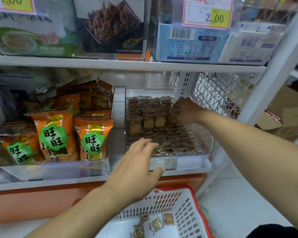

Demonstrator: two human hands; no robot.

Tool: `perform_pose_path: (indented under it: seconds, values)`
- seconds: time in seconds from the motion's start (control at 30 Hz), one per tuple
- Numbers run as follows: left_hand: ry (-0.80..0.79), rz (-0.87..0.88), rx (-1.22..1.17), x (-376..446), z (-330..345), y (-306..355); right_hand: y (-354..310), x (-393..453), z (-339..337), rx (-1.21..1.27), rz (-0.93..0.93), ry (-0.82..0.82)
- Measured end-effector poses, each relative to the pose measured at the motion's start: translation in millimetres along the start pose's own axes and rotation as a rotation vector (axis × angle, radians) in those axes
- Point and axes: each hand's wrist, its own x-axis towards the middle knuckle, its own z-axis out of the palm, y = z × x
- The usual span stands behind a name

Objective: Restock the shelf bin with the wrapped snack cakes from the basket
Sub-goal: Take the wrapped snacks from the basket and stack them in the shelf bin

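Clear bin (193, 162) sits centre-right on the middle shelf (127, 65), packed with rows of small wrapped cakes (151, 121), some stacked upright at the back, others lying flat toward the front. Right hand (186, 110) reaches deep into the bin at its right rear; fingers curled down among the cakes, but whether it grips one cannot be told. Left hand (138, 167) hovers at the bin's front edge, centre frame, fingers spread and relaxed, tips over the front cakes, holding nothing. Basket (187, 210), white with red rim, at bottom centre-right below the shelf; a few loose cakes (156, 224) lie on its floor. Orange snack bags (57, 134) fill the neighbouring bin at left. Price tag (207, 12) reading 2.00 at upper right.
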Motion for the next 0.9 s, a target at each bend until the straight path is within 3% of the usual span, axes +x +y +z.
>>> perform_pose_path:
  seconds: [0.17, 0.33, 0.57, 0.8, 0.9]
  values:
    - [-0.062, -0.004, 0.028, 0.7, 8.6, -4.2, 2.7, 17.6, 4.7, 0.186, -0.148, -0.022]
    - [-0.068, 0.016, 0.031, -0.4, 10.6, -6.3, -0.9, 18.4, 22.3, 0.449, -0.038, 0.095]
    - [-0.052, 0.035, 0.009, -2.5, 9.0, -7.3, -10.8, 20.3, 37.8, 0.411, 0.001, 0.158]
    - [-0.072, -0.006, 0.054, 10.4, 14.5, -4.5, -6.5, 12.4, 50.8, 0.169, -0.149, 0.189]
    - [-0.071, 0.018, 0.107, 9.3, 20.9, 1.0, -3.6, 6.4, 48.2, 0.188, -0.142, 0.176]
